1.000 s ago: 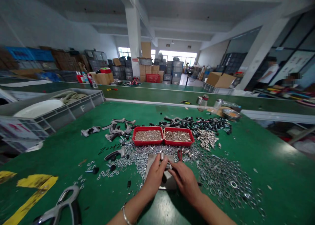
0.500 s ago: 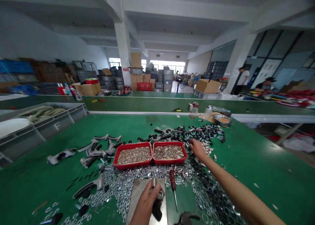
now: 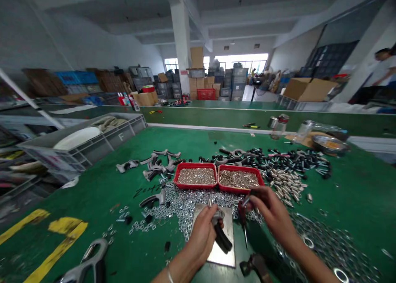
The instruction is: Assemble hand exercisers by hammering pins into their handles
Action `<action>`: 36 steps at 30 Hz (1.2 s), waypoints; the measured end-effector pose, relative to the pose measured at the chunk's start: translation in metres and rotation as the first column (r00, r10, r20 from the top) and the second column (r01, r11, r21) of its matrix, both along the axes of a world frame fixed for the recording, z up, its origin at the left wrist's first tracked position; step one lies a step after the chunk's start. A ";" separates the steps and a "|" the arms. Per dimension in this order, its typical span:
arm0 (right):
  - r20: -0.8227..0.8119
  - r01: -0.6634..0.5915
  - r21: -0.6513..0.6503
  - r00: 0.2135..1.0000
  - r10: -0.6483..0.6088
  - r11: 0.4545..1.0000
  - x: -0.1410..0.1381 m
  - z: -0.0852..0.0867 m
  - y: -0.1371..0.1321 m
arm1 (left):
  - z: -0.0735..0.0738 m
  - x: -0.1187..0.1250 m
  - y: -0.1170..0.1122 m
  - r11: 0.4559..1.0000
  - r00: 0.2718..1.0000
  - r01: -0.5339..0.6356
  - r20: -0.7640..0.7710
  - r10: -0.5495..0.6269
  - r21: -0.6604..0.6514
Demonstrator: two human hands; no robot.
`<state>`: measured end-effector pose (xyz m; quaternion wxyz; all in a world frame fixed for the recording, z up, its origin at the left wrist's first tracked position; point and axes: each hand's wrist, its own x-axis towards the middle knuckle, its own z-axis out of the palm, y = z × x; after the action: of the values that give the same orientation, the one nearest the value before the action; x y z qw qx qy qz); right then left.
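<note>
My left hand (image 3: 201, 239) rests on a steel plate (image 3: 225, 233) and is shut on a metal fitting with a black handle (image 3: 222, 237). My right hand (image 3: 274, 213) pinches a small silver fastener (image 3: 246, 201) in its fingertips, just in front of a red tray of small silver parts (image 3: 238, 179). A second red tray (image 3: 195, 175) stands beside that one. Below my right hand lies a red-handled screwdriver (image 3: 243, 219). Loose steel nuts (image 3: 188, 204) spread around the plate, and large washers (image 3: 331, 246) lie at the right.
Silver cylinders and black pieces (image 3: 286, 180) lie behind my right hand, and grey cast handles (image 3: 157, 165) lie at the left. A hammer head (image 3: 256, 266) sits near the front. Beyond stand a grey crate (image 3: 120, 134), jars, and a steel bowl (image 3: 329, 145). A co-worker (image 3: 382, 66) stands far right.
My right hand has come back from the silver cylinders behind the trays and now pinches a small fastener above the screwdriver. My head view has shifted, and my left hand still grips the fitting.
</note>
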<state>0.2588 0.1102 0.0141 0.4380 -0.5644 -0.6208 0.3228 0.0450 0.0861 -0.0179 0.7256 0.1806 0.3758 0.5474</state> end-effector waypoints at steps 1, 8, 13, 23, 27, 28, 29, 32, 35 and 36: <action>-0.078 -0.016 0.005 0.997 0.017 1.000 -0.020 -0.003 -0.025 | 0.005 0.001 -0.005 1.000 1.000 0.018 0.010 -0.018 0.025; 0.136 -0.018 0.282 0.991 -0.021 0.959 -0.086 -0.010 -0.083 | 0.038 -0.005 -0.045 0.984 0.994 0.090 0.045 -0.098 0.155; 0.390 -0.272 0.314 0.911 0.137 0.910 -0.079 0.004 -0.092 | 0.037 -0.022 -0.055 0.986 0.999 0.041 0.001 -0.042 0.160; 0.566 -0.477 0.246 0.777 0.274 0.844 -0.068 0.014 -0.104 | 0.050 -0.043 -0.066 0.962 0.966 0.235 -0.147 -0.215 0.141; 0.381 -0.335 0.214 0.894 0.237 0.917 -0.079 0.014 -0.107 | 0.052 -0.041 -0.066 0.961 0.965 0.214 -0.193 -0.179 0.175; 0.348 -0.304 0.222 0.912 0.217 0.926 -0.081 0.013 -0.108 | 0.052 -0.040 -0.066 0.960 0.966 0.215 -0.185 -0.182 0.177; 0.333 -0.287 0.243 0.922 0.198 0.927 -0.083 0.010 -0.109 | 0.053 -0.039 -0.065 0.961 0.968 0.215 -0.172 -0.185 0.176; 0.351 -0.298 0.341 0.920 0.173 0.891 -0.084 0.003 -0.109 | 0.056 -0.038 -0.063 0.961 0.969 0.206 -0.175 -0.175 0.182; 0.359 -0.308 0.339 0.916 0.180 0.889 -0.081 -0.002 -0.106 | 0.057 -0.041 -0.059 0.942 0.941 0.226 -0.305 -0.145 0.247; 0.356 -0.312 0.321 0.915 0.191 0.894 -0.080 -0.002 -0.105 | 0.057 -0.043 -0.057 0.931 0.920 0.245 -0.367 -0.136 0.270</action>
<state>0.1783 0.0050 0.0123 0.3857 -0.4292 -0.8010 0.1597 0.0025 0.0293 0.0390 0.6622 0.4208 0.3854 0.4857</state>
